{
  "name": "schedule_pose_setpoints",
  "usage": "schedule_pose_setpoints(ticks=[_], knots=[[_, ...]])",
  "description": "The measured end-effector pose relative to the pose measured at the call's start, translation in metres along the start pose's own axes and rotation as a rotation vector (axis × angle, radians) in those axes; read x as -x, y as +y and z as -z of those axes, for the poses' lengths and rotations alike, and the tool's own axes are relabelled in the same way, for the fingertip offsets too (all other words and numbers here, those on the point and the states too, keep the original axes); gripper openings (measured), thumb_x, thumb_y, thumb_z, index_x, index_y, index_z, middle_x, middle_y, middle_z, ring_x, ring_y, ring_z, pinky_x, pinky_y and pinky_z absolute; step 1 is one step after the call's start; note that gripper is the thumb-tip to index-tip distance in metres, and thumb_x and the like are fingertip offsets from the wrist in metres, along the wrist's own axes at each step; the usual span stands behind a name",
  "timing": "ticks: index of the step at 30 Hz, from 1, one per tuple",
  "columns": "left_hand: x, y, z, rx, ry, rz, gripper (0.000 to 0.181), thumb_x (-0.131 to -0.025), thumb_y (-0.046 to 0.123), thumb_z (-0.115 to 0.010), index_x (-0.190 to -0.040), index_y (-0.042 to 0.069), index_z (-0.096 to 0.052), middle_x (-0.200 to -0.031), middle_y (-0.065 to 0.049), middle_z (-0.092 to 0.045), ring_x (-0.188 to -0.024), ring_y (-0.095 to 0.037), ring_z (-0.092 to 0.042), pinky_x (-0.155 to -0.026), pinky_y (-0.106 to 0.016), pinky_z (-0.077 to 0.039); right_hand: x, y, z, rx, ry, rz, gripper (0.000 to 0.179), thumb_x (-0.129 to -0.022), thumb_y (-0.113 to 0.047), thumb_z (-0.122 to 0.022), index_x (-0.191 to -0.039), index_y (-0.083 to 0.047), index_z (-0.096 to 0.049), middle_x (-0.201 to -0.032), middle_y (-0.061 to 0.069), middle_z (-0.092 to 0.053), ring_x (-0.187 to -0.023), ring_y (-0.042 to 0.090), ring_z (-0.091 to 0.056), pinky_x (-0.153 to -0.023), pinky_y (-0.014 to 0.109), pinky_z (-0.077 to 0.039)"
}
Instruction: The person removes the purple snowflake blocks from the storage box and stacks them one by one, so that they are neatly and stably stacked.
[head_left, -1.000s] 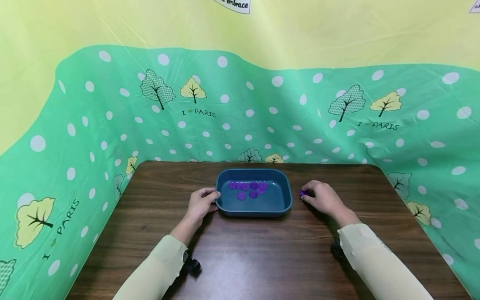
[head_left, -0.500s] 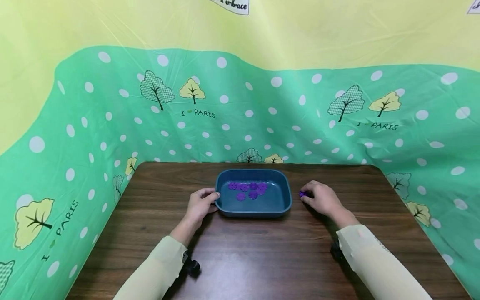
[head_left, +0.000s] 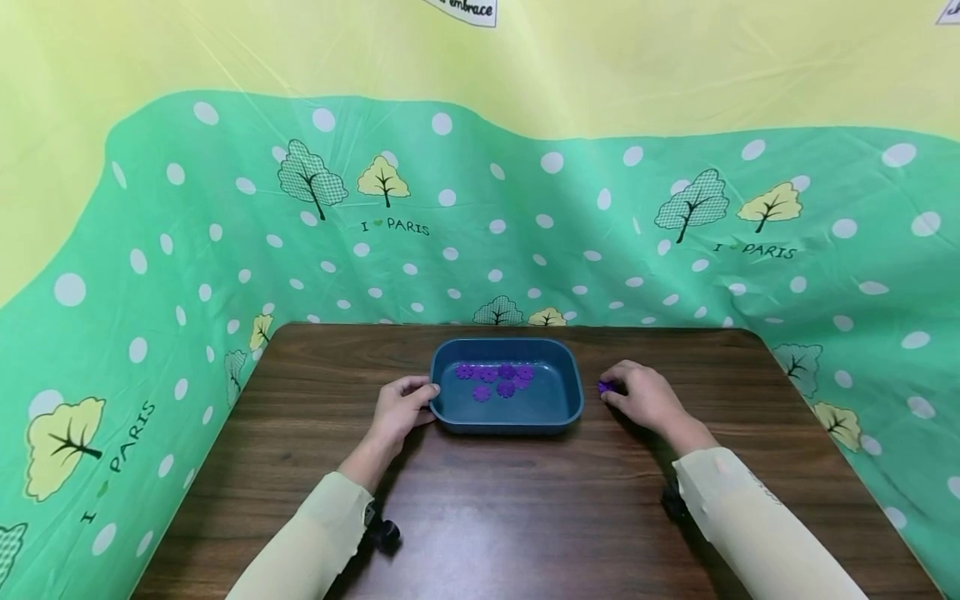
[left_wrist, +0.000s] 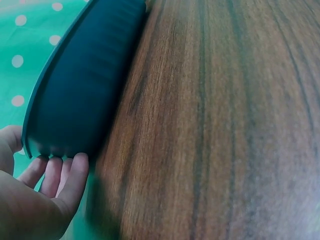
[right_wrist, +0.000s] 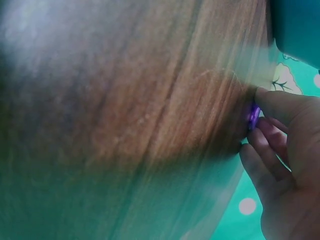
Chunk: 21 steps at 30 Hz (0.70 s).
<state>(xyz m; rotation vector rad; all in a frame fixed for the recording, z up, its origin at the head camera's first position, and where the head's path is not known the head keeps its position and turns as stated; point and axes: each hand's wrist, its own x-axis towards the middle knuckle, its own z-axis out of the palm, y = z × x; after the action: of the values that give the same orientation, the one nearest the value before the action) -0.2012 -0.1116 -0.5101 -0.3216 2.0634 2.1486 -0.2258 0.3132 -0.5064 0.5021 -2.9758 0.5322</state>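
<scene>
A dark blue rectangular tray (head_left: 540,412) sits toward the far side of the table, with several purple flower-shaped pieces (head_left: 506,389) lying in its left and middle part. At its left end my left hand (head_left: 397,408) grips the wall, thumb at the rim. In the left wrist view the fingertips lie against the outside of the tray (left_wrist: 85,80). To the right of the tray, my right hand (head_left: 645,396) pinches another purple flower-shaped piece (head_left: 605,387) at the tabletop. The right wrist view shows this purple piece (right_wrist: 254,117) edge-on between thumb and fingers, partly hidden by them.
The brown wood-grain table (head_left: 480,517) runs to a green dotted curtain (head_left: 495,250), which stands behind its back edge and along both sides. A black wrist camera (head_left: 386,535) sticks out beside the left sleeve, close over the table.
</scene>
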Motion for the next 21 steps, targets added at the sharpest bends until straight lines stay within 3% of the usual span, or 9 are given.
schedule_pose_setpoints(ticks=[21], knots=[[0.000, 0.001, 0.000, 0.006, -0.005, 0.004, 0.037, -0.092, 0.014, -0.074, -0.125, -0.002, -0.069, -0.102, -0.010, -0.068, -0.092, -0.024, -0.067, -0.079, -0.040, -0.065, -0.006, -0.007, 0.015, -0.006, 0.000, 0.040, 0.026, -0.091, -0.014, -0.078, -0.114, -0.003, -0.073, -0.112, 0.013, -0.068, -0.099, 0.031, -0.066, -0.087, 0.054, -0.057]])
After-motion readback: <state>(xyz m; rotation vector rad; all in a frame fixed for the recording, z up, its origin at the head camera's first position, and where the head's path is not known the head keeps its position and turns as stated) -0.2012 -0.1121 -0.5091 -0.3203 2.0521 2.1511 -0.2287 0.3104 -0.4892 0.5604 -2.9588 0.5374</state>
